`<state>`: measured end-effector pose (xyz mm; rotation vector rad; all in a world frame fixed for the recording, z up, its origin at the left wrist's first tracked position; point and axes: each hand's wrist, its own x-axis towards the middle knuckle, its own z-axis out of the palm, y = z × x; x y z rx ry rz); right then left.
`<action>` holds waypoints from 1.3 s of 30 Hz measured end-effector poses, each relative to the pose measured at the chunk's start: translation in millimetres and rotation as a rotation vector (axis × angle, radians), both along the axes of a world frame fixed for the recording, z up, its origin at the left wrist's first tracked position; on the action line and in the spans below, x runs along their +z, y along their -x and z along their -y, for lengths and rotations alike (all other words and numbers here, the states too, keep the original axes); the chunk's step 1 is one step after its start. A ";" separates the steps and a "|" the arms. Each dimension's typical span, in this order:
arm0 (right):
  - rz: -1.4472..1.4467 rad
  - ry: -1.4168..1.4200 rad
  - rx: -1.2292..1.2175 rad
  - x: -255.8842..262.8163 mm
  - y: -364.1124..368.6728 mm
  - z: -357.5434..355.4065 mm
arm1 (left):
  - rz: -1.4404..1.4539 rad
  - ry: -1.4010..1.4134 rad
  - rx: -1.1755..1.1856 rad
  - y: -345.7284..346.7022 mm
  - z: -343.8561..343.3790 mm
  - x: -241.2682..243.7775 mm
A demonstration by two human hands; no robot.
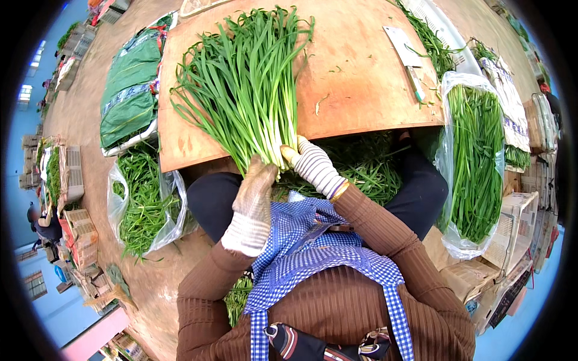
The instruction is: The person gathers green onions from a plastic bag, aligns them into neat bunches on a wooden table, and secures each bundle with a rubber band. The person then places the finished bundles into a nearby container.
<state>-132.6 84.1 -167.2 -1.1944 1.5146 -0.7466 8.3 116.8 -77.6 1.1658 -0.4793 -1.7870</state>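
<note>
A large bunch of garlic chives point(253, 85) lies fanned out on the wooden tabletop point(361, 90). Its green leaves point away from me, and the pale stem ends overhang the near edge. My left hand point(255, 203), in a soiled striped glove, grips the stems from the left. From the right, my right hand point(314, 164) holds the stem ends, its thumb along their side; a striped glove covers it too. Some fingers of both hands are hidden. On the tabletop's right side lies a wide-bladed knife point(403, 47) with a pale green-and-white handle.
A clear bag of chives point(476, 162) stands right of the table. Left are a bag of loose green leaves point(142, 198) and a basket covered by green sacks point(131, 85). Leaf trimmings point(370, 173) lie below the table edge. A person point(47, 223) is at the far left.
</note>
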 end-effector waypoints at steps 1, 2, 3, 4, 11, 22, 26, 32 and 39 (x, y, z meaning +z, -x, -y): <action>-0.047 0.009 0.033 6.0 2.8 -1.5 | 0.104 0.182 -0.047 -0.1 -1.2 9.0; -0.077 0.017 0.042 12.1 5.1 -2.2 | 0.515 0.470 -0.143 -5.2 5.6 8.4; -0.117 0.026 0.062 21.3 6.6 -3.3 | 0.926 0.758 -0.233 -11.2 16.8 7.7; -0.161 0.037 0.078 31.0 9.2 -4.1 | 1.149 1.045 -0.286 -8.3 34.5 18.2; -0.529 0.054 0.337 29.8 35.8 3.5 | 1.665 1.616 -0.996 33.9 138.3 -35.6; -0.812 0.559 0.360 0.1 84.1 79.9 | 1.602 1.492 -0.842 36.0 136.7 -48.3; -1.357 0.251 0.151 17.9 158.9 124.0 | 1.660 1.452 -0.903 26.0 131.6 -44.8; -0.709 0.264 -0.083 28.4 139.2 112.4 | 1.720 1.263 -0.296 15.6 126.0 -20.6; -0.244 0.250 -0.184 -11.8 36.2 110.5 | 1.084 0.166 0.208 -42.6 166.2 -101.6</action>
